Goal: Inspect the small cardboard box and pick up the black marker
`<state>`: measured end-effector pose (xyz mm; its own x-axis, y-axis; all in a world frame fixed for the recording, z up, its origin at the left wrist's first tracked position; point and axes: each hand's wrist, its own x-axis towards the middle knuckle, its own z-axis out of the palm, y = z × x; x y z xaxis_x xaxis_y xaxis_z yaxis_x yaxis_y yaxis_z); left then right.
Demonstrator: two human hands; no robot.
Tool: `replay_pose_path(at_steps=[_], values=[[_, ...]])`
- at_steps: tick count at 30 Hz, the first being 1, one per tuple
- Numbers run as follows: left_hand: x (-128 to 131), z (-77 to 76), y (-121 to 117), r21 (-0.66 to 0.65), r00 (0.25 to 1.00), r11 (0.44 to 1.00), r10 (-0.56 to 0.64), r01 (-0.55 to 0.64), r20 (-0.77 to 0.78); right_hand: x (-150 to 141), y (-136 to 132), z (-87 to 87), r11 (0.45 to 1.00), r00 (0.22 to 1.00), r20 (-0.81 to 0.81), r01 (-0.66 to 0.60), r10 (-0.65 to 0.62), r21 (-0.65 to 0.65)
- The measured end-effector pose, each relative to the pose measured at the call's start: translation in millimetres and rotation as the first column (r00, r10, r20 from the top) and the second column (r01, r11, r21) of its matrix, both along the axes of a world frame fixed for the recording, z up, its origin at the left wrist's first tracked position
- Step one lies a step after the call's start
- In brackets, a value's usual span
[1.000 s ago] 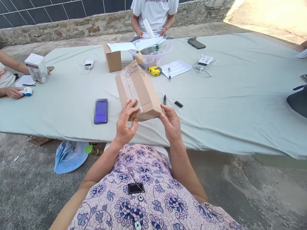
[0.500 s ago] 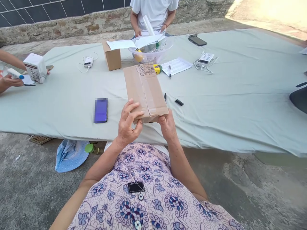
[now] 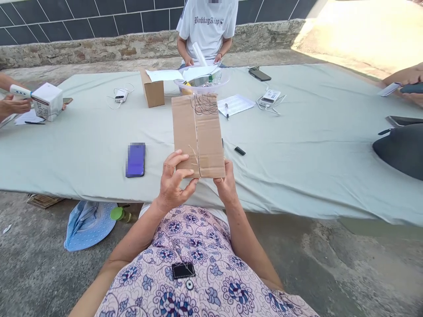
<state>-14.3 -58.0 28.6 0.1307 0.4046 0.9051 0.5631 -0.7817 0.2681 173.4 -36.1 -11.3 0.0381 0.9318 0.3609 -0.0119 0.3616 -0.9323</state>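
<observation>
left hand (image 3: 176, 178) pinching box (image 3: 206, 136) at near-left corner | right hand (image 3: 226, 182) pinching near-right corner | box held over surface (image 3: 297, 154), scribbled end away from person | phone (image 3: 136, 160) lies left of it, cap (image 3: 239, 151) right

**Bimanual grip, head view**

From my remote post, I view the left forearm (image 3: 130, 237) and right forearm (image 3: 253, 248), bare, converging forward. My left hand (image 3: 174, 181) grips with bent, slightly spread fingers, its thumb directed inward. My right hand (image 3: 227, 185) grips with thumb raised, its other fingers largely hidden. The hands stand apart.
</observation>
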Motion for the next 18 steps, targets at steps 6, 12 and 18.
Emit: replay_pose_path(at_steps=[6, 12, 18], values=[[-3.8, -4.4, 4.1, -0.001, 0.999, 1.0, -0.025, 0.025, 0.021, -2.1, 1.5, -6.7, 0.999, 0.998, -0.06, 0.007, -0.01, -0.048], [-8.9, -9.0, 5.3, -0.126, 0.988, 0.989, -0.064, 0.081, 0.139, -6.0, 1.6, -12.5, 0.997, 0.998, -0.059, -0.014, 0.01, -0.074], [-12.0, -14.3, 10.6, -0.153, 0.981, 0.981, -0.09, 0.117, 0.17, -5.2, -2.8, -5.5, 0.992, 0.998, -0.053, -0.035, 0.029, -0.117]])
